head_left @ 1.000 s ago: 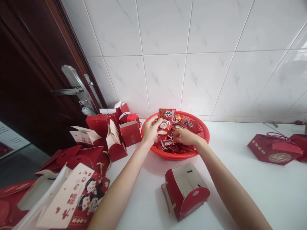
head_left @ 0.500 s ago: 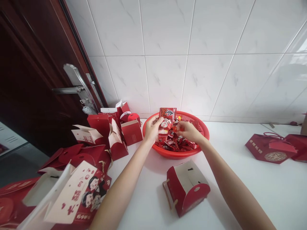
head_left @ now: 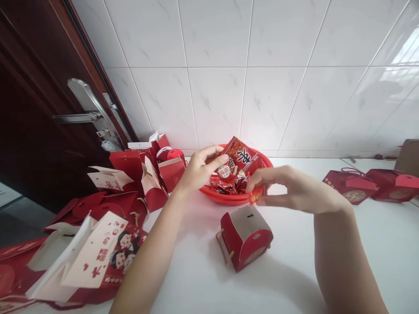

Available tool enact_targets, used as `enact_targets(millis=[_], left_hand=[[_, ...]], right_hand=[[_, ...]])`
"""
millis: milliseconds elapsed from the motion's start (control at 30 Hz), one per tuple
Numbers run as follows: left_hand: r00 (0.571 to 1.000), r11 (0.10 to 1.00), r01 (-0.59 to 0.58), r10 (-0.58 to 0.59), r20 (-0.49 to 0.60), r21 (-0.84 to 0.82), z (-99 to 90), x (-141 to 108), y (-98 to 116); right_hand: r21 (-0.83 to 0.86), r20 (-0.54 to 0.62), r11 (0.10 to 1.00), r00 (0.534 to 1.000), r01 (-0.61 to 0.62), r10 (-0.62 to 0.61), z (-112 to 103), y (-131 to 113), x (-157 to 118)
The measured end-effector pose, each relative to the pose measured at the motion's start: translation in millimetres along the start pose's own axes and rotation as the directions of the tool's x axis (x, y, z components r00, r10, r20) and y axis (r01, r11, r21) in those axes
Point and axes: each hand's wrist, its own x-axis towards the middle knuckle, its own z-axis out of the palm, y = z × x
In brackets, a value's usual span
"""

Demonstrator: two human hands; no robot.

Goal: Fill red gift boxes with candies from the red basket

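Note:
Pinched between the thumb and fingers of my left hand (head_left: 199, 171) is a red snack packet (head_left: 242, 158) with black and white lettering, tilted over the basket. My right hand (head_left: 291, 188) grips a small red candy packet (head_left: 255, 196) with yellow lettering at the basket's front right edge. Beneath both hands stands a red plastic basket (head_left: 222, 199) with several red-wrapped candies (head_left: 225, 185) inside, partly covered by the packet. Just in front of the basket sits a red gift box (head_left: 250, 237) with a pale flap top and a rope handle; neither hand touches it.
Several red and white gift boxes (head_left: 94, 257) crowd the left side, beside a dark door (head_left: 32, 109). Two red gift boxes (head_left: 352, 187) stand at the right. A white tiled wall (head_left: 216, 104) closes off the back of the white table (head_left: 193, 270).
My right hand has come out of the basket toward its front right edge with a small candy packet. The snack packet in my left hand has tilted clockwise. The view has shifted slightly.

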Motion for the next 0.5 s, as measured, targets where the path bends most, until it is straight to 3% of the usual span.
enact_targets(millis=[67, 167, 300, 500], left_hand=[[0.998, 0.995, -0.027, 0.022, 0.051, 0.101, 0.8, -9.1, 15.6], [0.994, 0.988, 0.044, -0.058, 0.092, 0.151, 5.7, -22.2, 32.2], [0.976, 0.970, 0.091, -0.133, 0.175, 0.227, 14.8, -33.7, 45.0], [0.953, 0.910, -0.024, -0.104, 0.285, 0.413, 21.2, -37.1, 43.9]], right_hand=[[-0.171, 0.142, 0.985, 0.988, -0.035, 0.060, 5.0, -11.4, -9.3], [-0.328, 0.246, 0.940, 0.953, -0.092, 0.179, 11.4, -18.4, -16.6], [-0.411, 0.274, 0.905, 0.931, -0.113, 0.240, 13.6, -19.8, -22.1], [-0.443, 0.299, 0.890, 0.917, -0.110, 0.263, 13.8, -23.2, -28.9]])
